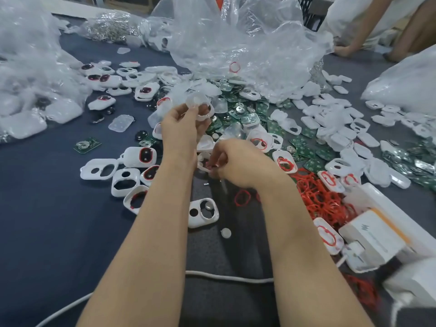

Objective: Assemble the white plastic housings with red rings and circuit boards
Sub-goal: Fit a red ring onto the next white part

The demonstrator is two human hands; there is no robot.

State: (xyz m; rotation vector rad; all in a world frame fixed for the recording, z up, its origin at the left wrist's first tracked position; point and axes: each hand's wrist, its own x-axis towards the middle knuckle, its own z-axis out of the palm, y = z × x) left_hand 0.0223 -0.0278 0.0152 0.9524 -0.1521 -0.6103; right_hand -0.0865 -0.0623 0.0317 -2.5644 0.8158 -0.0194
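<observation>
My left hand (181, 123) is raised over the table and pinches a white plastic housing (204, 112) with a clear lens piece at its top. Lower and to the right, my right hand (236, 161) has its fingers curled round another white housing part (203, 166); what else sits in its fingertips is hidden. Loose red rings (318, 197) lie heaped right of that hand, and one ring (242, 197) lies alone near my right wrist. Green circuit boards (250, 114) are piled behind both hands. Several white housings (125, 179) lie left of my forearms.
Crumpled clear plastic bags (236, 38) fill the back and left of the blue-grey table (47, 197). White boxes (372, 237) stand at the right edge. A white cable (226, 277) crosses near me. Another person's arm (368, 31) reaches in at the far right.
</observation>
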